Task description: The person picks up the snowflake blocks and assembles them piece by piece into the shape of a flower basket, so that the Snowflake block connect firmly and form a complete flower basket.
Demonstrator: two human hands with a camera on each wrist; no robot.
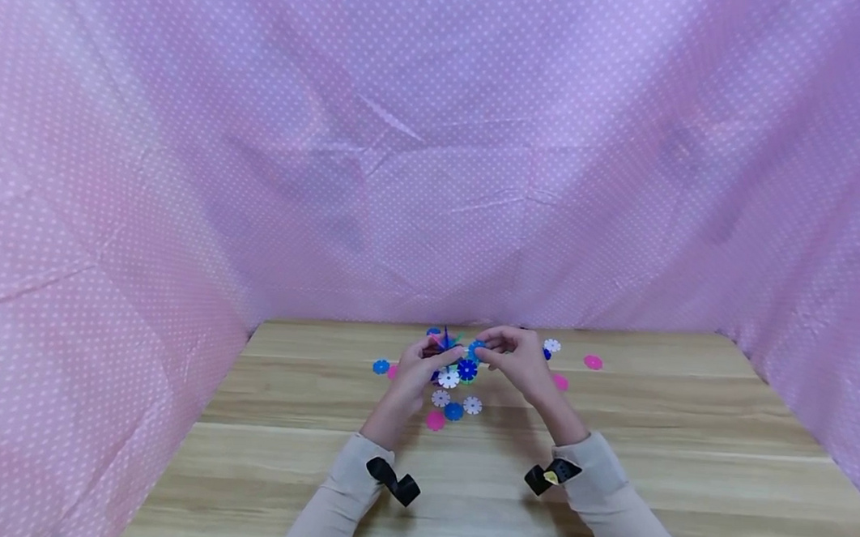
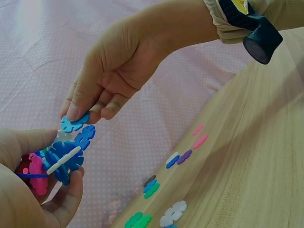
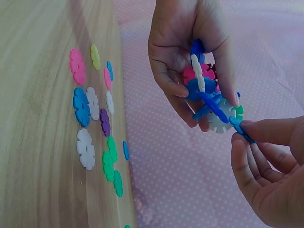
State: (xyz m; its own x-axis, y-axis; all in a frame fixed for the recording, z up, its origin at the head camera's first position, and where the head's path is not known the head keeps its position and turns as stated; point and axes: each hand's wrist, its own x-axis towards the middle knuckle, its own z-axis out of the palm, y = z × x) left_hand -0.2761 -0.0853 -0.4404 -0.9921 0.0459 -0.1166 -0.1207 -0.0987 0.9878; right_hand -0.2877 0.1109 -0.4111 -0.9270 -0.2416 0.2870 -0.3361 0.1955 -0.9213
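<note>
My left hand (image 1: 413, 375) holds a cluster of interlocked plastic snowflake discs (image 2: 64, 159), in blue, white, pink and some green, raised over the table. Between thumb and fingers, my right hand (image 1: 520, 362) pinches a light blue snowflake disc (image 2: 74, 123). In the right wrist view, that disc's edge meets a white disc (image 3: 221, 118) at the cluster's side. Part of the cluster is hidden behind the left fingers and palm.
Loose discs lie on the wooden table (image 1: 281, 455): a pink disc (image 1: 435, 420), a blue disc (image 1: 453, 412) and a white disc (image 1: 472, 405) in front, a pink disc (image 1: 594, 362) at right, several green ones too. A pink dotted curtain (image 1: 435, 179) surrounds the table.
</note>
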